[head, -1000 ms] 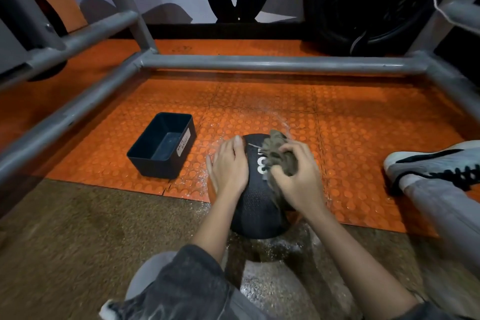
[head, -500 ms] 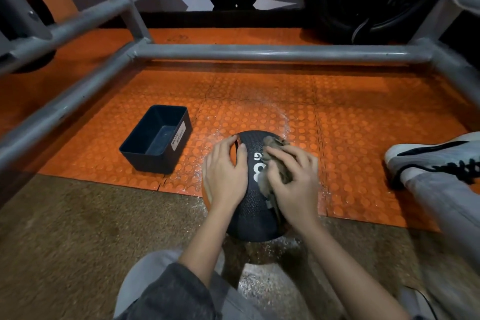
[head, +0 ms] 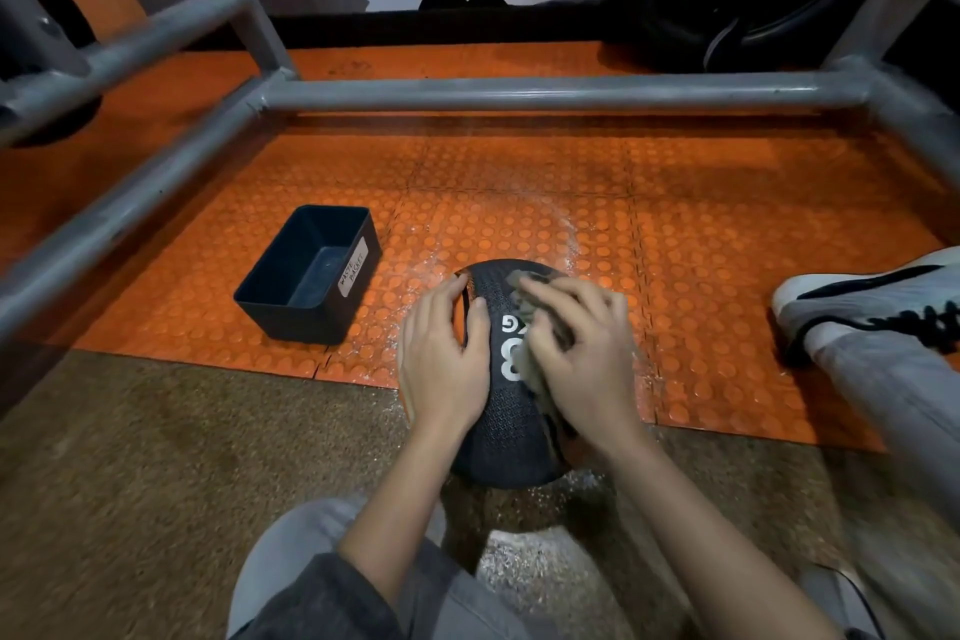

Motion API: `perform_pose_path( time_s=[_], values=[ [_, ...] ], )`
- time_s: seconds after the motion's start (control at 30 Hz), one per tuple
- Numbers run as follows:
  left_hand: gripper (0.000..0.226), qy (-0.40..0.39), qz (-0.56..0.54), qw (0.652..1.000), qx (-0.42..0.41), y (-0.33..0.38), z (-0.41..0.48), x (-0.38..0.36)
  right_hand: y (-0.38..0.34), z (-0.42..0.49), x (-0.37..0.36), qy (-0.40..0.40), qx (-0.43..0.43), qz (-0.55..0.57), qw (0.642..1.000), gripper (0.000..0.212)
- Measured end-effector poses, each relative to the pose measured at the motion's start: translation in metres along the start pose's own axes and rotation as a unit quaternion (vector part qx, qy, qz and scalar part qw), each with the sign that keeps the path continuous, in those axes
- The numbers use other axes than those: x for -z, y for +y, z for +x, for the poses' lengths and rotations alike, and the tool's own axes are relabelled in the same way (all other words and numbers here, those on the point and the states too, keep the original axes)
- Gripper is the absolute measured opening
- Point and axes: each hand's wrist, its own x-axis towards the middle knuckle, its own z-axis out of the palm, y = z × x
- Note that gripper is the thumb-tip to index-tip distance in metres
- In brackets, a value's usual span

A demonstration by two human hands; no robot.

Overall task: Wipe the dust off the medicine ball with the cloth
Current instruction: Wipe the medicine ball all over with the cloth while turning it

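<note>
Here the medicine ball (head: 511,424) is seen on the floor at the orange mat's (head: 727,276) edge. It is steadied on its left by the flat left hand (head: 441,359), while the cloth (head: 524,309) is gripped against its upper right by the right hand (head: 582,353).

- The dark medicine ball (head: 511,431), marked with a white "8", sits where the orange studded mat (head: 727,276) meets brown flooring.
- The left hand (head: 441,359) rests flat on the ball's left side.
- The right hand (head: 587,364) grips a bunched grey cloth (head: 525,312) against the ball's right side.
- A dark bin (head: 306,330) labelled "waste basket" stands to the left, apart from the ball.
- A white shoe (head: 857,301) lies on the mat at the right.
</note>
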Motion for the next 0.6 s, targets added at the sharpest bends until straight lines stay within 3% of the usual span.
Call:
perform_pose_path(
  time_s=[0.07, 0.13, 0.2, 0.27, 0.37, 0.43, 0.5, 0.6],
  values=[
    [0.046, 0.005, -0.011, 1.000, -0.006, -0.003, -0.003, 0.001, 0.020, 0.018, 0.003, -0.030, -0.083, 0.053, 0.995, 0.036],
    [0.048, 0.011, -0.015, 1.000, -0.010, -0.003, -0.006, 0.002, 0.039, 0.035, 0.012, -0.070, -0.231, 0.155, 0.958, 0.036],
    [0.050, 0.018, -0.005, 1.000, -0.011, -0.001, -0.009, 0.001, 0.047, 0.041, 0.016, -0.089, -0.304, 0.165, 0.934, 0.032],
    [0.050, 0.025, 0.008, 1.000, -0.010, 0.003, -0.012, -0.001, 0.041, 0.036, 0.016, -0.062, -0.254, 0.136, 0.956, 0.027],
    [0.052, 0.033, 0.018, 0.999, -0.021, 0.009, -0.015, -0.006, 0.009, 0.022, 0.011, -0.034, -0.069, 0.062, 0.995, 0.023],
    [0.052, 0.027, 0.024, 0.999, -0.034, 0.010, -0.017, -0.007, -0.005, 0.017, 0.008, -0.046, 0.017, 0.011, 0.999, 0.017],
    [0.053, 0.014, 0.022, 0.999, -0.041, 0.010, -0.015, -0.006, -0.001, 0.030, 0.013, -0.077, -0.008, 0.044, 0.996, 0.016],
    [0.053, 0.008, 0.021, 0.999, -0.043, 0.010, -0.014, -0.006, 0.030, 0.060, 0.021, -0.118, -0.210, 0.163, 0.957, 0.016]
  ],
)
